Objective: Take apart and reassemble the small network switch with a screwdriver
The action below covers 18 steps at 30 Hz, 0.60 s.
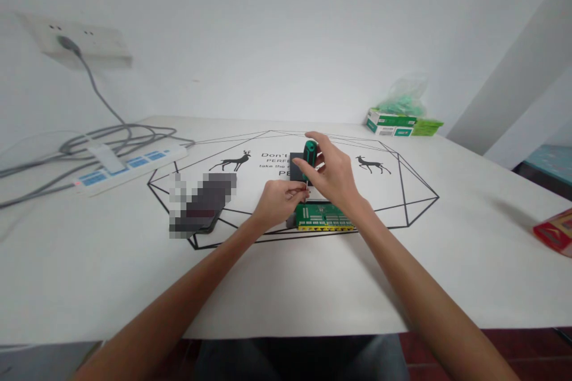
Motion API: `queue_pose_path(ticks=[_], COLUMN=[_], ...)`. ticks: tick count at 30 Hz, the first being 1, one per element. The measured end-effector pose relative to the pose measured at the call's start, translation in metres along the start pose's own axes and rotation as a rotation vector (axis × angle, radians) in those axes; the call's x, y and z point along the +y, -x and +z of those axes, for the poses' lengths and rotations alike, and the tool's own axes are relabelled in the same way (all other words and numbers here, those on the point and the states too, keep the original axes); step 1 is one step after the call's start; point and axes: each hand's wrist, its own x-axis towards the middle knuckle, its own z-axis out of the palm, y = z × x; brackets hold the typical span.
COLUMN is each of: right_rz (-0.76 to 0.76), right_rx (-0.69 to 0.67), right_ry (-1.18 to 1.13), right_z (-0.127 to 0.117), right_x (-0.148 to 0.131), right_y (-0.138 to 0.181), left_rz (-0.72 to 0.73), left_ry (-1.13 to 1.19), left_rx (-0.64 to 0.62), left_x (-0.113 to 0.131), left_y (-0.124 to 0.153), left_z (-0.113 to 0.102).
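Note:
A screwdriver [310,158] with a green and black handle stands nearly upright, and my right hand [333,169] is closed around that handle with thumb and fingers. Low on the thin shaft, the fingertips of my left hand [279,202] pinch together; whether a small screw is also between them cannot be seen. Right below is a green circuit board [324,214] with a yellow row along its front edge, lying flat on the table. The screwdriver's tip is hidden by my left fingers, above the board's left end. Behind the screwdriver lies a dark rectangular object [295,168], partly covered.
A dark phone-like object [203,205], partly pixelated, lies left of my hands. Farther left are a white power strip [134,165] and coiled grey cables [96,138]. Green-and-white boxes [393,122] with a plastic bag stand back right. A red package [555,231] sits at the right edge.

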Motion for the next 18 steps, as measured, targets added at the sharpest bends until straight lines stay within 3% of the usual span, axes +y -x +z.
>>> queue_pose_path(ticks=[7,12,18], right_rz=[0.043,0.019,0.016], right_rx=[-0.032,-0.064,-0.091], right_ry=[-0.037,-0.060,0.013], right_z=[-0.009,-0.008,-0.005], right_x=[-0.002,-0.006,-0.008], right_y=[0.011,0.012,0.016], left_rz=[0.016,0.128,0.150], left_ry=[-0.105,-0.233,-0.148], left_rx=[0.015,0.069,0.095], left_x=[0.002,0.000,-0.009], left_y=[0.001,0.004,0.002], left_z=[0.001,0.002,0.004])
